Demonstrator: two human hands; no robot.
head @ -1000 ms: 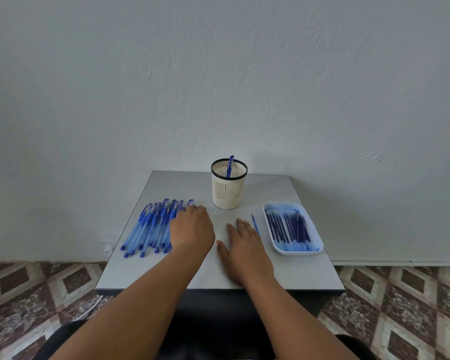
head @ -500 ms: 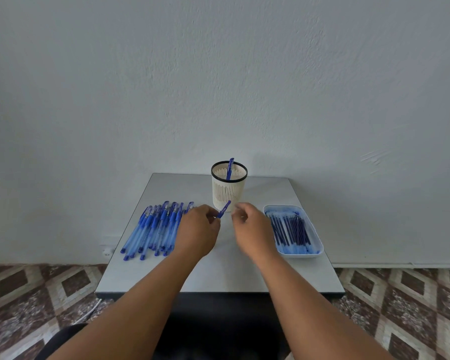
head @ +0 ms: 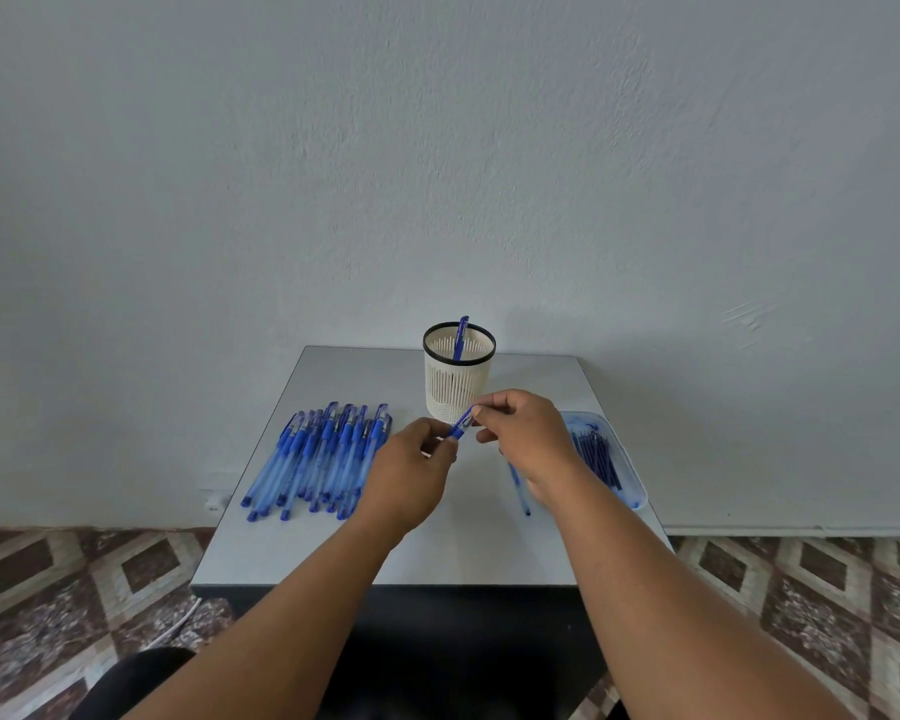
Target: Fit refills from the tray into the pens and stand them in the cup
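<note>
Left hand point(head: 411, 472) and right hand point(head: 528, 439) both pinch one blue pen point(head: 461, 422) with curled fingers, above the tabletop point(head: 468, 543) centre. One pen stands in the cup point(head: 458, 376) near the far edge.

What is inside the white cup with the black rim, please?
One blue pen stands inside the cup, its top leaning on the far rim. Its lower part is mostly hidden by the slotted wall, and the two hands cover the cup's base, so nothing more can be confirmed.

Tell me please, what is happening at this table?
A person holds one blue plastic pen between the left hand and the right hand, above the grey table. A row of blue pens lies at left, the white tray of refills at right. One pen stands in the cream slotted cup.
</note>
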